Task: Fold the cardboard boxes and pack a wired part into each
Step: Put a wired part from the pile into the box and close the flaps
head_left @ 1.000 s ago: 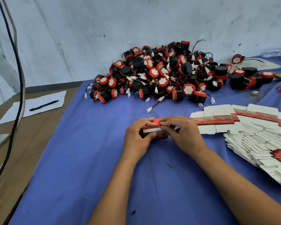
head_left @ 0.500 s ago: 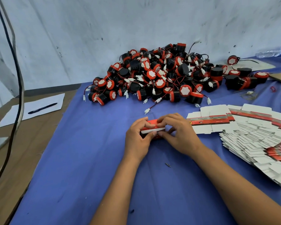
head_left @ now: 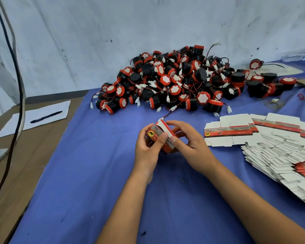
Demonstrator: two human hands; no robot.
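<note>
A small red and grey cardboard box (head_left: 159,136) is held just above the blue cloth (head_left: 88,173) at the centre. My left hand (head_left: 149,150) grips its left side, thumb on the front face. My right hand (head_left: 190,145) holds the right side, fingers over the white top flap. A red wire with a white plug sticks out behind the box. A big pile of black and red wired parts (head_left: 174,81) lies beyond. Flat unfolded box blanks (head_left: 278,150) are fanned out at the right.
A white sheet (head_left: 37,118) with a black pen (head_left: 46,117) lies on the brown table at the left. Black and grey cables (head_left: 16,85) hang down the left side. A plastic bottle (head_left: 299,56) lies far right by the wall.
The box was pressed low under both hands; now it is lifted and tilted, its printed face towards me, with the white top flap showing under my right fingers.
</note>
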